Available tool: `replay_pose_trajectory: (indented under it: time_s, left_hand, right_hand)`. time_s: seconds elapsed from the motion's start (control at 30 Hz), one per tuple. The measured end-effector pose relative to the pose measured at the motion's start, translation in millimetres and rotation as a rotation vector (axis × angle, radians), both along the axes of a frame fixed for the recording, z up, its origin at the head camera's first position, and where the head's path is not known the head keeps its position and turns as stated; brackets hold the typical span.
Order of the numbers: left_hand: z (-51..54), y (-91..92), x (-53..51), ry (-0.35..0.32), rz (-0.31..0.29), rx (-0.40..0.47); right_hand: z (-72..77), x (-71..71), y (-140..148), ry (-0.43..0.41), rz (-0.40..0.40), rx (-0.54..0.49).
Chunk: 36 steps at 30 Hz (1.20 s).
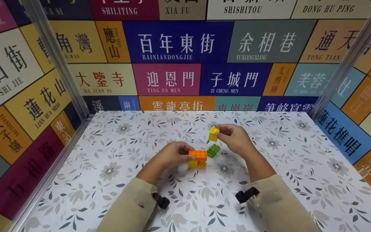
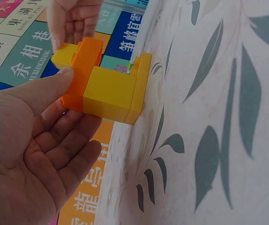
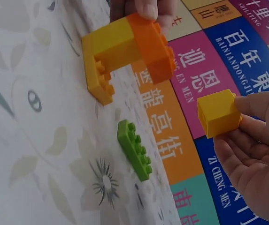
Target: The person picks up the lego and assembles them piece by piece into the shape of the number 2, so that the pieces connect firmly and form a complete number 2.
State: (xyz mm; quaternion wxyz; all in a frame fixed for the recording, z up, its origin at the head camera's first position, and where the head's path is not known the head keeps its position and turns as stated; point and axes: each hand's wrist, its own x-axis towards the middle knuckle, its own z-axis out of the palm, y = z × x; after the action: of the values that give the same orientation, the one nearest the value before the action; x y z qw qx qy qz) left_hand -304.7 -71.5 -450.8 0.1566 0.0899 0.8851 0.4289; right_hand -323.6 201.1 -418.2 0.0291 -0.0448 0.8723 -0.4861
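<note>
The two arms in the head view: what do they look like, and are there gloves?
They are a person's, in beige sleeves; the left one bears a small dark mark. A small black device sits at each sleeve's end. The left hand and right hand are bare, without gloves.

Sleeve mark (image 1: 141, 204) — small, apparently blurred

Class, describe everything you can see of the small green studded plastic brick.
The small green oblong plastic-looking brick is low, with straight sides and rows of round studs on top. It lies flat, studs up, turned askew on the flat white floral-patterned tabletop, the only thing touching it. Unheld, it sits apart, to the right of the stepped orange-and-yellow plastic block stack in the head view.
</note>
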Motion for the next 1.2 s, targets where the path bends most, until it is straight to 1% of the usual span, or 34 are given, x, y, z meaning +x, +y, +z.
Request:
replay_pose_trajectory:
  time_s: [0.1,0.2,0.3,0.4,0.6,0.7,0.9,1.1,1.2]
  left_hand:
    - [0.2,0.5,0.7,0.0,-0.001,0.005]
    - [1.4,1.7,1.1,0.01,-0.003,0.01]
    - [2.5,2.6,1.2,0.01,-0.009,0.01]
    - [2.9,2.7,0.7,0.011,-0.017,0.007]
    - [1.5,-0.2,0.3,0.038,-0.019,-0.007]
    - [0.7,-1.9,0.9,0.043,-0.024,-0.013]
    - [-0.9,-2.4,0.9,0.016,-0.017,-0.018]
    - [-1.3,-2.2,1.3,0.015,-0.011,-0.023]
    - [0.0,-1.5,1.1,0.002,-0.005,-0.026]
  right_hand:
    - [5.6,10.7,-4,0.027,0.03,0.003]
    - [11.1,18.5,-6,0.054,0.046,0.008]
    - [15.1,23.8,-8,0.065,0.066,0.003]
    - [16.1,26.8,-10,0.071,0.095,-0.018]
    - [9.5,26.8,-16,0.093,0.229,-0.047]
    - [5.3,25.8,-20,0.092,0.27,-0.038]
    - [2.3,26.5,-23,0.055,0.281,-0.046]
    - [-0.6,26.5,-23,0.044,0.29,-0.013]
    - [-2.5,25.6,-22,0.041,0.297,0.008]
